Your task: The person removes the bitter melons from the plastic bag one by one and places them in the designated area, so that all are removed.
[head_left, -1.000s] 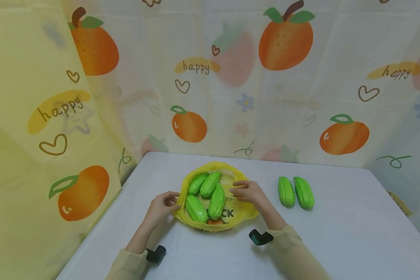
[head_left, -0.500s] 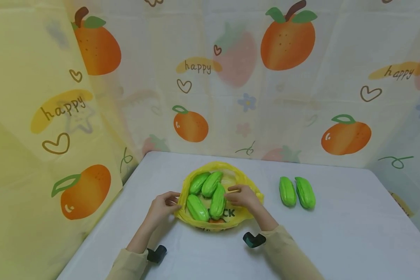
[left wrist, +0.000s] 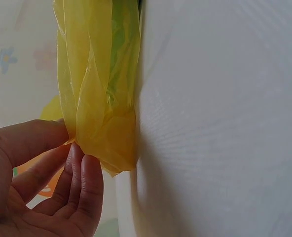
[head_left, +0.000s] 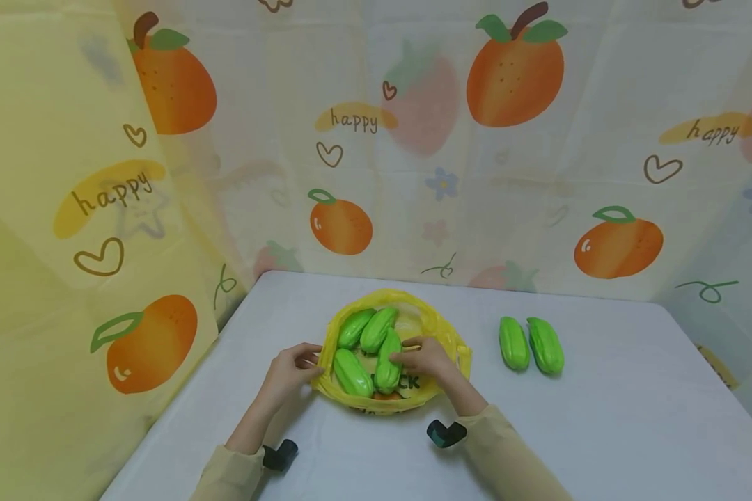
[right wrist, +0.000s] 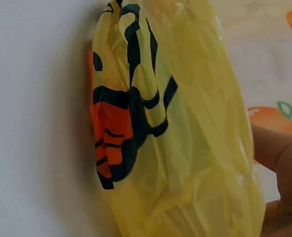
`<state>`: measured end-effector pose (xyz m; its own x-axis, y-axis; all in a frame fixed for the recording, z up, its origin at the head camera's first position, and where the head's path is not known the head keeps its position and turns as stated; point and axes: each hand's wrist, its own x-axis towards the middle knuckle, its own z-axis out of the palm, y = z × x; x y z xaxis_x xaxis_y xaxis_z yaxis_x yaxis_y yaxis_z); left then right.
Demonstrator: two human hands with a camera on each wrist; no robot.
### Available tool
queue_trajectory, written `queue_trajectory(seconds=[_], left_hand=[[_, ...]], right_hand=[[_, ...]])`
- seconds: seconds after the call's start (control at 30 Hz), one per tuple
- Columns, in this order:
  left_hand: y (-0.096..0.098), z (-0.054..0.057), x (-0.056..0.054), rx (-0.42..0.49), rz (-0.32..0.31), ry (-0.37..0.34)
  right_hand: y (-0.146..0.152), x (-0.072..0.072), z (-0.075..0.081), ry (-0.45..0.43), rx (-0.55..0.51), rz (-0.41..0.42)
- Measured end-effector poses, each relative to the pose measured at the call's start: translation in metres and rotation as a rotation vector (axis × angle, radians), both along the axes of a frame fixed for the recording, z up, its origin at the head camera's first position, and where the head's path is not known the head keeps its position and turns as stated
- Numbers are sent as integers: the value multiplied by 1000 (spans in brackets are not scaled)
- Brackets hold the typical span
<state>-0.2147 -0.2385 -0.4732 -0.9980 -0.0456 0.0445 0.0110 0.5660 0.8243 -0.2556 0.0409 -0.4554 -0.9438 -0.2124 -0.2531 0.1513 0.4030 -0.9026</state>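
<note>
A yellow plastic bag [head_left: 435,327] with dark print stands wide-mouthed on the table, several green ridged gourds [head_left: 353,374] lying inside. At its left rim, my left hand [head_left: 285,372] pinches the film between thumb and fingers; the left wrist view shows the bag's edge [left wrist: 94,98] at the fingertips. My right hand [head_left: 427,358] reaches in over the right side, fingertips at the rightmost gourd [head_left: 386,369] in the bag. In the right wrist view the bag wall [right wrist: 205,148] hides most of that hand's fingers.
Two more green gourds [head_left: 529,346] lie side by side on the white table [head_left: 627,403], right of the bag. A fruit-patterned cloth [head_left: 413,229] hangs behind the table and along its left side.
My right hand has moved left and slightly down, from the bag's right side to the rightmost gourd in it. The left hand keeps its hold on the rim.
</note>
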Motion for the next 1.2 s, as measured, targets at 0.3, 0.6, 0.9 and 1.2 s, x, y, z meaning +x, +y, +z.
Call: queue_trajectory(seconds=[0.3,0.6,0.9,1.2], left_hand=[[-1,-2,-1,7,0,-4],[-1,-2,-1,21,-9,-5],[-2,-2,-1,12,-9,-6],[-1,-2,0,2,-4,-4]], right_hand=[[-7,4,-2,-20,-2,-8],[-11,7,-3,-35,-47,-2],[-11,6,-3,-39,-62,10],[-11,7,-1,-68,-81,15]])
